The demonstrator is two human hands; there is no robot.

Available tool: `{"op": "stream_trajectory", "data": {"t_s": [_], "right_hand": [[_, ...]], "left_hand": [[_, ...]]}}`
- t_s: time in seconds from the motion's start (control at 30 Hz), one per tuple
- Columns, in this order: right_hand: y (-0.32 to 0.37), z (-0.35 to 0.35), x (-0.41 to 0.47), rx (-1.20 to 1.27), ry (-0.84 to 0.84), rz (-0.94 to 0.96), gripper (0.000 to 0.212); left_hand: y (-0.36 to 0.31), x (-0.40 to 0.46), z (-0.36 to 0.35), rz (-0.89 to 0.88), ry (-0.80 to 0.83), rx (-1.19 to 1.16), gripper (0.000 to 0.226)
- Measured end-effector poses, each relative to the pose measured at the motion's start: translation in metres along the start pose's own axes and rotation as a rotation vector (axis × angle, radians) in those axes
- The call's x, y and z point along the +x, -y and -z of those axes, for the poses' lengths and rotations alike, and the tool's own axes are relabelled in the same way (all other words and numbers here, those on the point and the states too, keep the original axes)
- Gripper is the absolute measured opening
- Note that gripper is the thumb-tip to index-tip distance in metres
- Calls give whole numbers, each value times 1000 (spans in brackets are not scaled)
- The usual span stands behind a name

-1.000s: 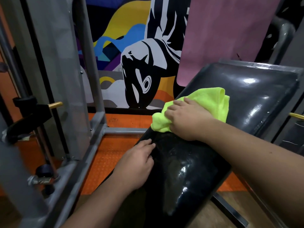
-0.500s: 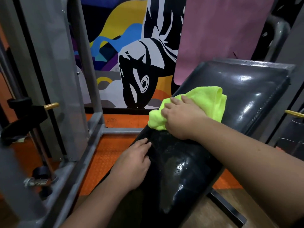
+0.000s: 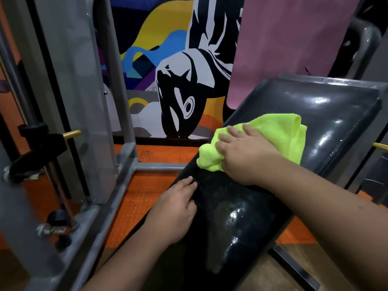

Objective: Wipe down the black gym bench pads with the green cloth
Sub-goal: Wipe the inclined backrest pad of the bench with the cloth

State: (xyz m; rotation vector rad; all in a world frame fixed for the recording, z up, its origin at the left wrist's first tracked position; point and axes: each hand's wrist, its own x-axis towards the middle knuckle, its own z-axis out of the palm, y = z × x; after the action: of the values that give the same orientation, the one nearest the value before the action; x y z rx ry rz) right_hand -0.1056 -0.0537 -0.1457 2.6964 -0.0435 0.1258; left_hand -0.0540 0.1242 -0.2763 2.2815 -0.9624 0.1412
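A glossy black bench pad runs from the upper right down to the lower middle, wet and shiny near its lower part. A bright green cloth lies bunched on the pad's middle. My right hand presses flat on the cloth, fingers spread toward the pad's left edge. My left hand rests on the left edge of the lower pad, fingers together, holding nothing loose.
A grey steel machine frame stands at the left, with a black knob and brass pin. Orange rubber flooring lies under it. A painted mural and a pink mat fill the back wall.
My right hand and the cloth have stayed on the same part of the pad, with only a slight shift. The left hand has kept its place on the pad's edge.
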Motion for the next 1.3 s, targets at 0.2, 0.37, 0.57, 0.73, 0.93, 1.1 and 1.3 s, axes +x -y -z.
{"op": "stream_trajectory", "data": {"t_s": [0.2, 0.37, 0.57, 0.73, 0.93, 1.1, 1.3], "right_hand": [[-8, -9, -25, -13, -58, 41, 54], [11, -14, -25, -4, -86, 69, 59], [10, -9, -26, -10, -67, 38, 53], [1, -15, -39, -10, -101, 52, 69], [12, -25, -40, -48, -141, 44, 60], [8, -20, -41, -23, -157, -45, 68], [5, -30, -62, 1, -187, -18, 59]], "left_hand": [[0, -3, 0, -10, 0, -16, 54], [0, -2, 2, -17, 4, -13, 53], [1, -3, -2, 4, -6, -45, 51], [2, -5, -2, -4, 10, -56, 50], [5, -2, -3, 4, 4, -80, 48], [6, -3, -4, 28, -9, -113, 48], [4, -5, -3, 25, 6, -125, 48]]}}
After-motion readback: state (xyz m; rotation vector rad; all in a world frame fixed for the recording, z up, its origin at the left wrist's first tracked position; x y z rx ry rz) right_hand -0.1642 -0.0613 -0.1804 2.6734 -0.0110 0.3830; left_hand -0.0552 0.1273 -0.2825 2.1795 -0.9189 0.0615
